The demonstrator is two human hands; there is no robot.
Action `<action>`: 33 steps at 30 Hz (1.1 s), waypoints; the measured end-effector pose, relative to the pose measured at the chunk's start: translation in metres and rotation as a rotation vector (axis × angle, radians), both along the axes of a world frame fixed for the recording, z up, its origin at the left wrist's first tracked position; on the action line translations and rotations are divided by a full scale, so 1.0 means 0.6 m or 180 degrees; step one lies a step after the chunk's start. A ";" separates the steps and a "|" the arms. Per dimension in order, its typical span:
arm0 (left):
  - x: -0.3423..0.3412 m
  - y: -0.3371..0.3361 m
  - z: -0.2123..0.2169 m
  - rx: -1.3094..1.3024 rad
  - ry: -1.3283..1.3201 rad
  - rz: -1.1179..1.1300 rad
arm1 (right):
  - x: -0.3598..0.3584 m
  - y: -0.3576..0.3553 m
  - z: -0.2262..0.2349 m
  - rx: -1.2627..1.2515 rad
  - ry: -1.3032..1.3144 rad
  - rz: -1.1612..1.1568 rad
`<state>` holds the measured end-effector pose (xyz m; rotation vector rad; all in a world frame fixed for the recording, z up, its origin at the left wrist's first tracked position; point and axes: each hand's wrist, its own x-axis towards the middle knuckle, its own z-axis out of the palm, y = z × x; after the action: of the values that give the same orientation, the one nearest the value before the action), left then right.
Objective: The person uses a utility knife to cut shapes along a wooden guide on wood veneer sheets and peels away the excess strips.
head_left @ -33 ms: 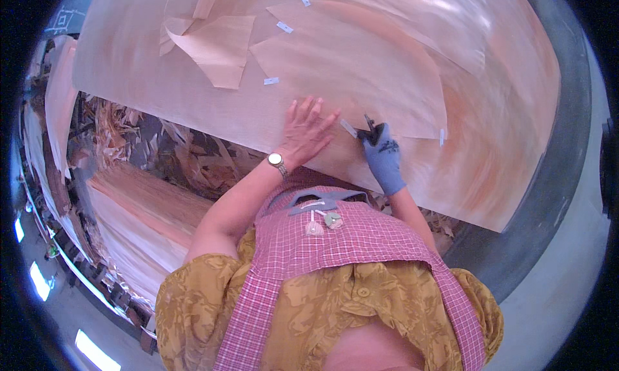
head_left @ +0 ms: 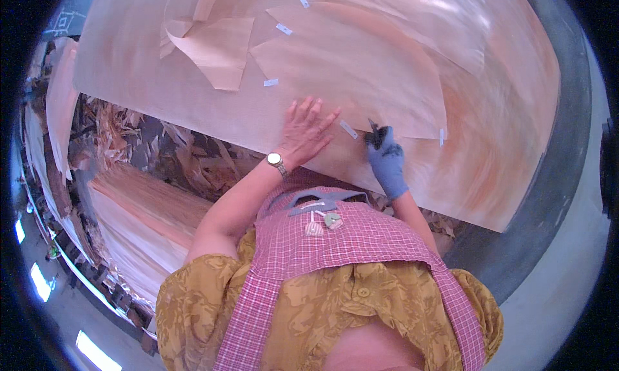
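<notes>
My left hand [head_left: 305, 133], bare with a watch at the wrist, lies flat with fingers spread on a large thin sheet of wood veneer [head_left: 213, 116]. In a blue glove, my right hand [head_left: 385, 158] is closed round a small dark tool [head_left: 375, 136]; its exact kind is hard to make out. The tool's thin tip points away from me, close above the veneer. Between my hands a short pale strip of tape [head_left: 349, 130] sticks to the sheet beside the edge of a veneer patch [head_left: 361, 68].
More short tape strips [head_left: 271, 83] dot the sheet. A curled loose veneer piece [head_left: 219, 48] lies at the far left. Below the sheet's near left edge are heaped veneer scraps [head_left: 116, 126] and a veneer stack [head_left: 142, 203]. A dark curved edge [head_left: 548, 177] borders the right side.
My right hand has shifted slightly right and toward me with the dark tool, away from the tape strip between my hands. My left hand stays in place.
</notes>
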<state>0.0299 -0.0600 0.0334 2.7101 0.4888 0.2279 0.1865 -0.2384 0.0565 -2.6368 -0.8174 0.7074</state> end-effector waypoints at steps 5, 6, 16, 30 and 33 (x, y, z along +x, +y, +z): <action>-0.064 0.110 0.001 0.0136 -0.0143 0.1366 | 0.131 -0.167 -0.030 0.0285 -0.1417 -0.0622; -0.105 0.148 -0.026 0.0558 -0.0553 0.1998 | 0.157 -0.197 -0.019 -0.0408 -0.1448 -0.1143; -0.391 0.350 -0.160 -0.4179 -0.2779 0.5051 | 0.249 -0.335 -0.133 -0.0562 -0.1947 -0.1234; -0.452 0.389 -0.217 -0.4248 -0.2501 0.5107 | 0.285 -0.288 -0.171 -0.0324 -0.2403 -0.0803; -0.433 0.401 -0.200 -0.4413 -0.2597 0.5177 | 0.286 -0.309 -0.165 -0.0109 -0.2082 -0.1016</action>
<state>-0.2302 0.1809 -0.0865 0.3608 1.5654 0.8581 0.3584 -0.4236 -0.0426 -2.9538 -0.4961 -0.2448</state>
